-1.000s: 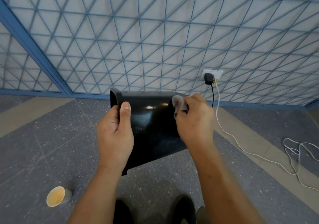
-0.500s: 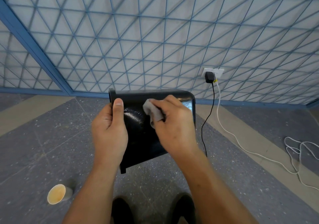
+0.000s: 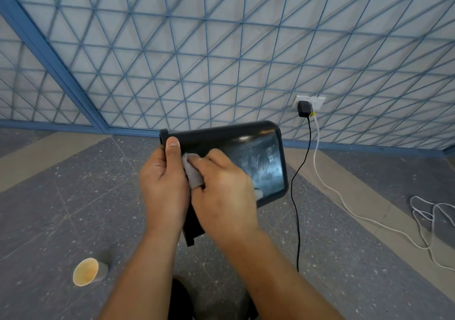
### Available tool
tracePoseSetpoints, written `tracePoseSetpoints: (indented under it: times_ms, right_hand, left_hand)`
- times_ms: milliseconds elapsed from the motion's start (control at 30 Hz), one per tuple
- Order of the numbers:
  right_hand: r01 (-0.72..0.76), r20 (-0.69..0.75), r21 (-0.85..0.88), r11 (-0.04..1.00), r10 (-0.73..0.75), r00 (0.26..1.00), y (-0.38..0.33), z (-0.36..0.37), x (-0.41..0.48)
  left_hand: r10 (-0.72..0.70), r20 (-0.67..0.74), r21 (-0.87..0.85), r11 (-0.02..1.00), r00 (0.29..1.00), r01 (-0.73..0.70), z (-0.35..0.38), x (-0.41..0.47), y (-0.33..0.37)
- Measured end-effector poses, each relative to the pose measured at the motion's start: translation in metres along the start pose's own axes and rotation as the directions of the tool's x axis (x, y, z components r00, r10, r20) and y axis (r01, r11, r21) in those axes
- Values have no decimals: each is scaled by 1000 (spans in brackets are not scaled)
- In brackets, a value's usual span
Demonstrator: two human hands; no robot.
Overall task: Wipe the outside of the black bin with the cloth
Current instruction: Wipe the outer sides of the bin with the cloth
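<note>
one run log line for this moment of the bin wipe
phase: wiping outside | left hand: grips black bin at rim | right hand: presses cloth on bin side | nearby: paper cup

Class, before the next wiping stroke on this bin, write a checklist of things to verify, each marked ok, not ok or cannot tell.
1. Left hand grips glossy black plastic bin at its rim end: ok.
2. Right hand presses small grey cloth on the bin's wall: ok.
3. Bin's right part free of smears: not ok.
4. Black charger cable clear of bin: cannot tell.
5. Tipped paper cup away from hands: ok.
</note>
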State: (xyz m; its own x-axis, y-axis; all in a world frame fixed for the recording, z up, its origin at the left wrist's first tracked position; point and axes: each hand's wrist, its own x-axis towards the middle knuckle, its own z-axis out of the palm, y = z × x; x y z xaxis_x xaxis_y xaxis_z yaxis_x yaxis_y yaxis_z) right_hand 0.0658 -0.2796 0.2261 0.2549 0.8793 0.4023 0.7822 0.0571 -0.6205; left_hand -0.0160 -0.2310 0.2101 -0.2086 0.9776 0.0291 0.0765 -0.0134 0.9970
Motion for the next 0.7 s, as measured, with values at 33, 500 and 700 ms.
tracePoseSetpoints:
  times_ms: [33, 500, 700]
  right_hand:
    - [-1, 9, -9, 1000, 1, 1000, -1, 0, 1]
    - [-121, -153, -55, 991, 111, 982, 31, -11, 6]
    - [-98, -122, 4, 995, 98, 988, 30, -7, 10]
  left_hand:
    - [-3, -9, -13, 1000, 1000, 3, 0, 1, 1]
    - [67, -32, -61, 996, 997, -69, -4, 6, -5]
    - [70, -44, -94, 993, 997, -74, -4, 8, -8]
